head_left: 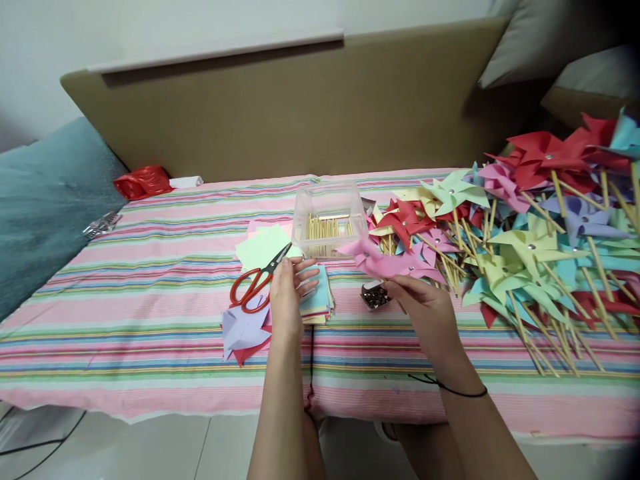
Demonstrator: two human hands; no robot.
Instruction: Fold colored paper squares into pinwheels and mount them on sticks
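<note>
My right hand (423, 308) pinches the stick of a pink paper pinwheel (387, 261), just above a small box of dark metal pins (376, 296). Fingers apart and palm turned up, my left hand (290, 290) holds nothing. It hovers beside red-handled scissors (253, 287) and a stack of coloured paper squares (316, 297). Pale green paper (263, 247) lies behind the scissors. In front of them rest cut lilac paper (245, 330) and a red piece (245, 353) beneath it. A clear plastic box (327, 253) holds wooden sticks (327, 229).
Finished pinwheels (530, 247) in many colours are heaped on the right of the striped cloth (165, 287). At the back left are a red plastic bag (143, 182) and a small white item (186, 181). A brown sofa back (300, 113) rises behind.
</note>
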